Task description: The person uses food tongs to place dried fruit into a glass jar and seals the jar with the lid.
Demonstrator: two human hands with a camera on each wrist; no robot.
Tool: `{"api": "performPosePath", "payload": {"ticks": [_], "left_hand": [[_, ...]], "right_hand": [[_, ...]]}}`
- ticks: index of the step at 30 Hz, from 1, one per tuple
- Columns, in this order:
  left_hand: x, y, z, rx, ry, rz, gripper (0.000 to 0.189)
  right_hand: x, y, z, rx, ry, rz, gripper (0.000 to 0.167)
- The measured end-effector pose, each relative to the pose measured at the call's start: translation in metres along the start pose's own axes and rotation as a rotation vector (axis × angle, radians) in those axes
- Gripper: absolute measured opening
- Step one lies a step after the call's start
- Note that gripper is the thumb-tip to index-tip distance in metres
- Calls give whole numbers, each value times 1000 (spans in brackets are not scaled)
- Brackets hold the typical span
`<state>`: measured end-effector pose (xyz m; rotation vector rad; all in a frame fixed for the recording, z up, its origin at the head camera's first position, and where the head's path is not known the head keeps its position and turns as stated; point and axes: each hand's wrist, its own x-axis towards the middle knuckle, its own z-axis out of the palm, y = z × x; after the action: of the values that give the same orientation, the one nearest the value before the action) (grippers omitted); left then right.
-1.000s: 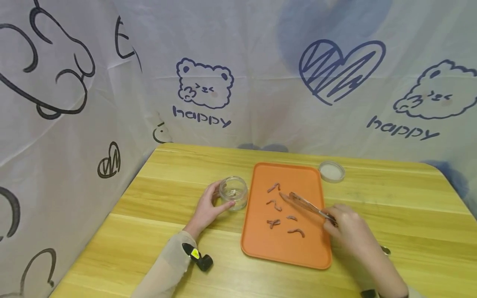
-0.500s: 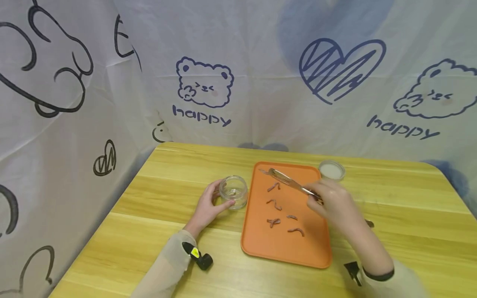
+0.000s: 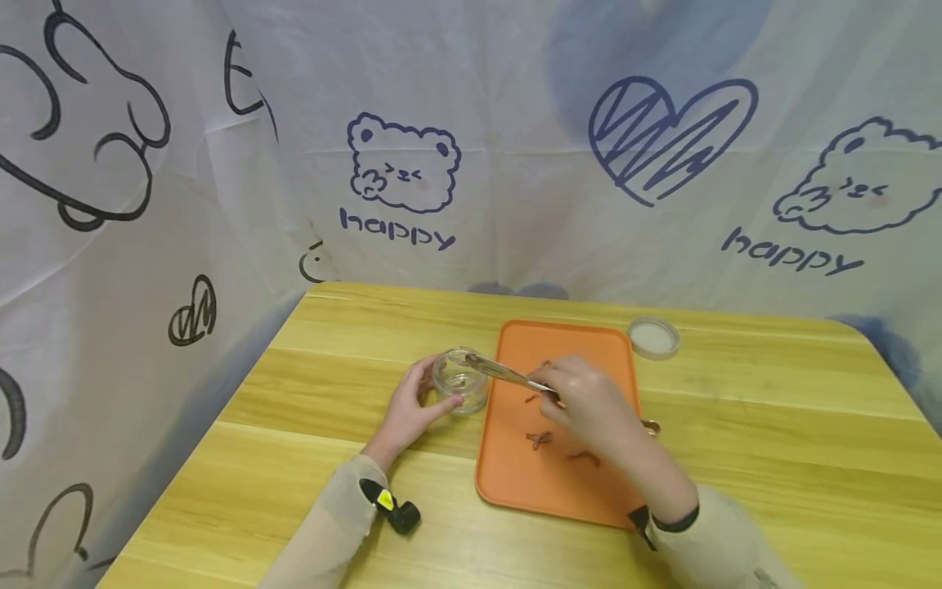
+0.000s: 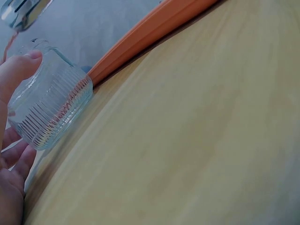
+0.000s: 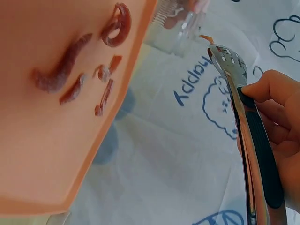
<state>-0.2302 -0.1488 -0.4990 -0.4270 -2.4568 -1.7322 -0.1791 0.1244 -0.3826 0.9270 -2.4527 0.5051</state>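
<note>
My left hand [image 3: 410, 413] grips a small clear glass jar [image 3: 462, 384] on the table, thumb on the near side and fingers round the far side. In the left wrist view the jar [image 4: 51, 103] has ribbed sides. My right hand [image 3: 592, 409] holds metal tongs [image 3: 508, 374] with dark grips, their tips over the jar's mouth. A thin reddish worm-like strip [image 5: 206, 38] hangs from those tips. Several similar brownish-red strips [image 3: 540, 441] lie on the orange tray [image 3: 515, 491], some hidden beneath my right hand.
A round, pale-topped lid [image 3: 653, 338] lies beyond the tray's far right corner. The wooden table [image 3: 309, 458] meets a white printed curtain [image 3: 515, 204] at the back and a similar one on the left.
My right hand has swung left across the tray, carrying the tongs from the strips to the tray's far left corner, then over the jar with one strip. My left hand and the jar stay put.
</note>
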Motion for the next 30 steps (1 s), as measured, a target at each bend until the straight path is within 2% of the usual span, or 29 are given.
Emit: {"api": "performPosePath", "payload": {"ticks": [6,10,18,25,30], "left_hand": [[-1,2,0,8,-11,-22,73],[-1,2,0,3,-9,-12,73],[0,3,0,0,-4,-13,73],[1,4,-2,4,-9,-34,73],[0,5,-2,-4,-12,-36,72]], "right_hand": [[1,-1,6,25,-10,-10,18],[2,-1,6,44,-20,6,19],[0,5,-2,66,-39,82,21],[-8,27,-13,15,-10,120,18],[-18,49,-17,-6,-43,180,17]]}}
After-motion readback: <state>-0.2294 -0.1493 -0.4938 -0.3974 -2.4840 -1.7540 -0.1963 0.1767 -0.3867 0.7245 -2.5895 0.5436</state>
